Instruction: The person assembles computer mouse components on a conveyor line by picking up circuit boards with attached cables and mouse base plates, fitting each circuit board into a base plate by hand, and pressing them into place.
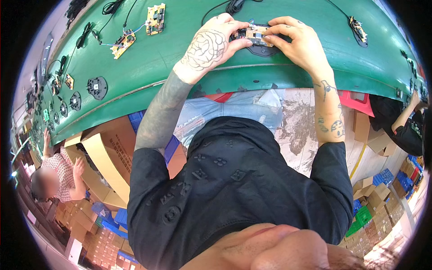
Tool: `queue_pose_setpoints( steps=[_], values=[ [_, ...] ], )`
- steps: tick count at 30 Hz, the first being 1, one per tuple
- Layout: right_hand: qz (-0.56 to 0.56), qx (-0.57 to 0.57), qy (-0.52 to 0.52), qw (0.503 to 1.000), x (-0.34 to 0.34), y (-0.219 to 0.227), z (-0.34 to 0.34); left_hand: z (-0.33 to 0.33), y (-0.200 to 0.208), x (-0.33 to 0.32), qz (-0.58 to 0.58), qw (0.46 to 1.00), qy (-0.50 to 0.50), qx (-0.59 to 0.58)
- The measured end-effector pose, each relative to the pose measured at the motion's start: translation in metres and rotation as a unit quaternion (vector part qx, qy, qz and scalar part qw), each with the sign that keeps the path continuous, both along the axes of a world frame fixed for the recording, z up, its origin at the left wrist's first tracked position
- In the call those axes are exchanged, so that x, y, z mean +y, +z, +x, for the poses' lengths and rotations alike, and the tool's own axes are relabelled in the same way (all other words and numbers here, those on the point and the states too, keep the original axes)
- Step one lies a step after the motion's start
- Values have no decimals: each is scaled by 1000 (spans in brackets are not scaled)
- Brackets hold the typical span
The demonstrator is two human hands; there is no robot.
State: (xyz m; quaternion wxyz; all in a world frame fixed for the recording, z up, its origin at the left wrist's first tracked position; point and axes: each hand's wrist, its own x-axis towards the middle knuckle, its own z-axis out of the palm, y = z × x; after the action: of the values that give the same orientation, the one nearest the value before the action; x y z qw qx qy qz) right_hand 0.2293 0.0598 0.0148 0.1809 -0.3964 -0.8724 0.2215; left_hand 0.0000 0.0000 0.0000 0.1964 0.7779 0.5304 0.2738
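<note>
Black shirt nearest; left hand, right hand: each grip clamped on circuit board.

A black T-shirt tops light blue jeans

Mostly matt plastic, cloth and cardboard
The black base looks like matt plastic; the green worktop is smooth with a soft sheen, the shirt dull cloth, the jeans frayed denim, the carton matt cardboard.
</note>
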Motion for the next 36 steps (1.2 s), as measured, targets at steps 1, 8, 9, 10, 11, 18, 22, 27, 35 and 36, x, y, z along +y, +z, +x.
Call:
queue_pose_setpoints(
  steps=[1, 8, 9, 10, 11, 18, 22, 27, 35, 36],
  values=[
    [11, 4, 18, 1000, 0, 0, 0, 0, 0, -1, 5, 1000, -2, -3],
    [-19, -16, 41, 999, 8, 7, -3, 0, -1, 9, -6, 1000, -16, 16],
    [-22, -16, 43, 999, 7, 7, -3, 0, -1, 8, -9, 1000, -14, 16],
    [5, -22, 55, 998, 8, 7, -1, 1, -1, 7, -4, 1000, -8, 21],
    [32, -27, 66, 997, 7, 8, -1, 1, -1, 6, 0, 1000, -3, 27],
    [12, -20, 27, 999, 5, 4, 3, -1, -3, -3, 104, 994, 0, 33],
    [2, 14, 23, 1000, -4, 4, 6, -29, 2, -12, 103, 986, 29, 131],
    [-10, -38, -21, 999, -14, 6, 1, -25, 0, -5, 145, 978, -9, 150],
    [23, -11, -21, 999, -18, 5, 5, -17, -10, 6, 178, 975, -21, 131],
    [22, -11, -21, 999, -19, 5, 5, -16, -13, 8, 177, 975, -21, 132]
  ],
)
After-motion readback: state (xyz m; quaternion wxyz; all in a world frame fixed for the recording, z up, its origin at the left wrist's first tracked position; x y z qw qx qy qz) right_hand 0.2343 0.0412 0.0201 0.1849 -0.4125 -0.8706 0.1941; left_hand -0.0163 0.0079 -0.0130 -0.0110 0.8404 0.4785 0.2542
